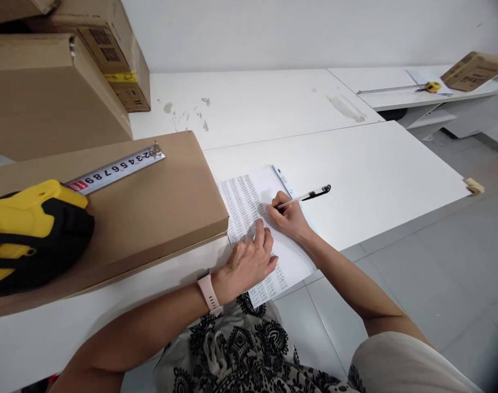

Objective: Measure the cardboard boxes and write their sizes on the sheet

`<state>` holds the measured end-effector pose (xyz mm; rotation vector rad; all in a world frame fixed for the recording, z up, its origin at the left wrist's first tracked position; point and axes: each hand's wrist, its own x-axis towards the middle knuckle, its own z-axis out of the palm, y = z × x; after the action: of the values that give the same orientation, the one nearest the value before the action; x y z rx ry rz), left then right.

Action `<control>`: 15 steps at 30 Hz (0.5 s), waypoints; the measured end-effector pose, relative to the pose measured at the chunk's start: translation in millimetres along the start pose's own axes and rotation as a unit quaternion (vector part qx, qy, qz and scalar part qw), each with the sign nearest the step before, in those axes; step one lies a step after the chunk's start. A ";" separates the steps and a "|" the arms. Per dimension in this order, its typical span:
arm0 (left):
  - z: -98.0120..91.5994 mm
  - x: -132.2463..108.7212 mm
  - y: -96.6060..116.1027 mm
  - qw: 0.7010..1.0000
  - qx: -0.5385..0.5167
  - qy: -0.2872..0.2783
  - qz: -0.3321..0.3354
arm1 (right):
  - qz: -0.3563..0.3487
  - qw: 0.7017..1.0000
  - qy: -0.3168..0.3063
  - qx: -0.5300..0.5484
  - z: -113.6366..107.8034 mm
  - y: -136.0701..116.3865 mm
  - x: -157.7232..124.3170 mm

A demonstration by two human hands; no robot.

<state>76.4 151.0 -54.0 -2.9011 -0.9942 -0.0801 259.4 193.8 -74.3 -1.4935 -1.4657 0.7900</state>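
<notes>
My right hand (pixel 289 217) is closed round a pen (pixel 308 195) with a clear barrel and black ends. The pen's tip end is down at a sheet of paper (pixel 296 256) covered in columns of small handwriting. Lying on the same sheet, my left hand (pixel 251 259) has its fingers stretched out and holds nothing; a pink-strapped watch is on that wrist. To the left, a flat cardboard box (pixel 162 202) lies beside the paper. On the box rests a yellow and black tape measure (pixel 36 234), its metal blade (pixel 118 169) drawn out a short way.
Larger cardboard boxes (pixel 52 98) are stacked at the back left against the wall. The white table (pixel 355 174) has a corner guard (pixel 474 186) at its right corner. Farther right, another tape measure (pixel 432 87) and a small box (pixel 474 71) sit on a second table.
</notes>
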 end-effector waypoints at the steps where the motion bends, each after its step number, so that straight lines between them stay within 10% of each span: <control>1: 0.3 0.0 0.1 1.000 0.000 0.002 -0.001 | -0.002 1.000 0.004 -0.002 -0.1 -0.1 0.0; 15: -0.2 -0.8 1.0 1.000 -0.002 -0.008 -0.003 | -0.002 1.000 0.016 -0.010 1.1 -1.6 0.2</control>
<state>76.4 149.7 -53.9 -2.9071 -1.0049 -0.0592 257.7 194.0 -73.2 -1.5100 -1.4569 0.7484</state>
